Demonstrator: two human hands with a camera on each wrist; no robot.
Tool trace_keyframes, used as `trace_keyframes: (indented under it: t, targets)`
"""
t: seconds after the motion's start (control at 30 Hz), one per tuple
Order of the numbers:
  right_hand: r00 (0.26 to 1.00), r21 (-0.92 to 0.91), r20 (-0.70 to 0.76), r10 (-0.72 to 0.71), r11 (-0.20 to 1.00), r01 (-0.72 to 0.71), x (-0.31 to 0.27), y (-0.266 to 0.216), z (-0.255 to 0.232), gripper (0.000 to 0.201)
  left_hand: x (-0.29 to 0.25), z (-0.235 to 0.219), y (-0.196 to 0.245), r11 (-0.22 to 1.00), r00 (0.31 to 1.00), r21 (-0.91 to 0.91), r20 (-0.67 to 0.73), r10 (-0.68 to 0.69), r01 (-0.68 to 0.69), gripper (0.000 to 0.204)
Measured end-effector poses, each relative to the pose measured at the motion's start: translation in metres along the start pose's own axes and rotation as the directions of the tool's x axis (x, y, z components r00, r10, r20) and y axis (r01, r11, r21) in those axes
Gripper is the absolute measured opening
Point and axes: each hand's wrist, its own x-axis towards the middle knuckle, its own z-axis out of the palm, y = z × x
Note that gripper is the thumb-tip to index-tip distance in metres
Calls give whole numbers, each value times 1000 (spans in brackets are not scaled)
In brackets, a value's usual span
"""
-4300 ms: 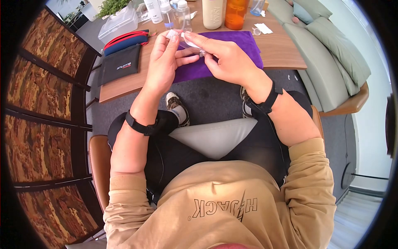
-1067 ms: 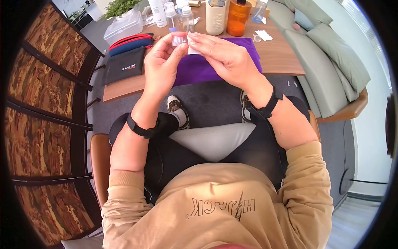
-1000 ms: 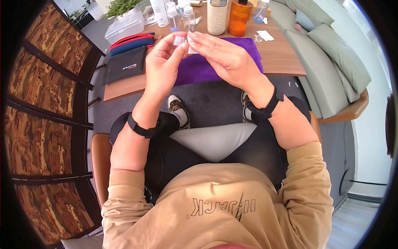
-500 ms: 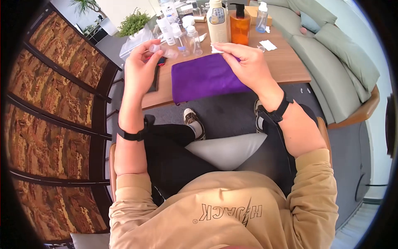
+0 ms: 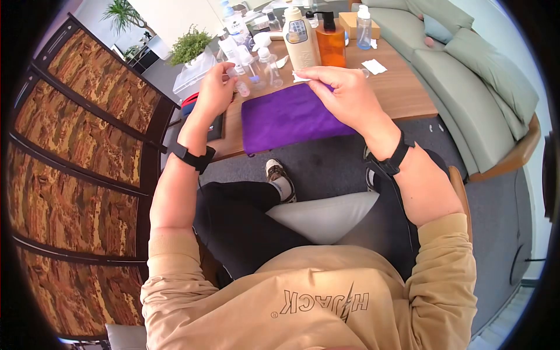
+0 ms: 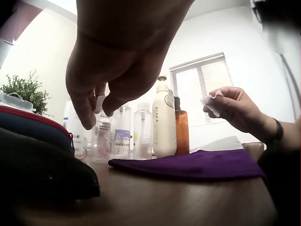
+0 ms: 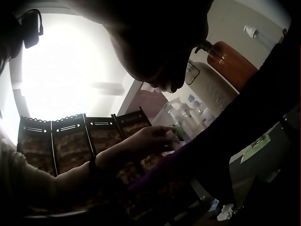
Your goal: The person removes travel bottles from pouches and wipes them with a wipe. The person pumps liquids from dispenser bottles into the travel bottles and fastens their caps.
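The left hand grips a small clear bottle by its top, near the table's left part. In the left wrist view, the fingers of the left hand pinch the neck of that bottle, which stands upright beside other clear bottles. The right hand pinches a crumpled white tissue above the purple cloth; the left wrist view shows the tissue between thumb and fingers. In the dark right wrist view, the left hand is near the bottles.
A cream bottle and an amber pump bottle stand behind the cloth. A blue-tinted bottle is farther right, near white paper. A plastic box, a plant and a dark pouch are at the left.
The hands have parted from each other. The left hand has carried the small bottle left and down to the table beside the other bottles; the right hand has moved right with the tissue.
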Motion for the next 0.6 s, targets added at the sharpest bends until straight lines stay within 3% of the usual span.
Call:
trace_keyframes:
  t: [0.2,0.27,0.4,0.47,0.6]
  targets:
    - [999,-14,28,24,1000,-24,3,2,-4,23,0,0,-6,1000,1000,-2,-10,-8,8,53]
    - [1000,-33,15,-15,999,16,4,2,-5,22,2,0,-2,974,982,189,-124,146,-121,60]
    - [1000,-18,12,2,1000,-2,4,-1,-6,22,8,-7,12,961,961,171,-133,243,-219,56]
    - [1000,-34,15,5,999,-5,5,-3,-8,22,11,-11,17,999,995,33,95,2,-5,50]
    - [999,-11,27,22,1000,-21,5,-4,-10,22,4,-8,26,997,996,77,75,-38,32,43]
